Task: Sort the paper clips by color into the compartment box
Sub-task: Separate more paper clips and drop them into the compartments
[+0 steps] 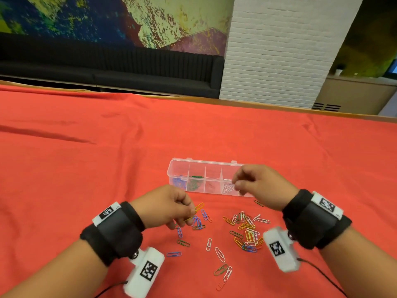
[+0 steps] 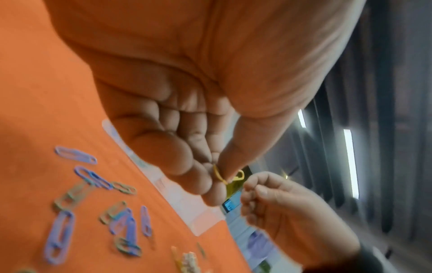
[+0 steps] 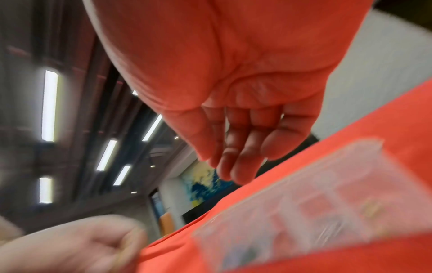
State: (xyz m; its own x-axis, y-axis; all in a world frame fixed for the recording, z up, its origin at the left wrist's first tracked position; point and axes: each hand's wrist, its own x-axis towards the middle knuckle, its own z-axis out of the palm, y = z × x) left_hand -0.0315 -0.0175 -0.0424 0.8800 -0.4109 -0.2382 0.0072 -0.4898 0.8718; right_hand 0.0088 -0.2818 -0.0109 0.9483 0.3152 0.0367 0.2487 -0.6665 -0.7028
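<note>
Item: loose paper clips [image 1: 247,231], mixed colours, lying scattered on the red-covered worktop [image 1: 86,168] nearest the person, between the two wrists. Left hand [image 1: 169,206], just beyond them, is pinching a yellow paper clip [image 1: 198,208] between thumb and fingertips, grip clamped on it, raised off the cloth. Right hand [image 1: 257,183] is hovering over the right end of the compartment box [image 1: 180,168], fingers hanging loosely apart, grip holding nothing. The box, clear plastic, is sitting farther back, showing blue clips in its leftmost compartment, green next, white farther right. Beyond: a black sofa [image 1: 107,67] and white brick pillar [image 1: 279,50].
</note>
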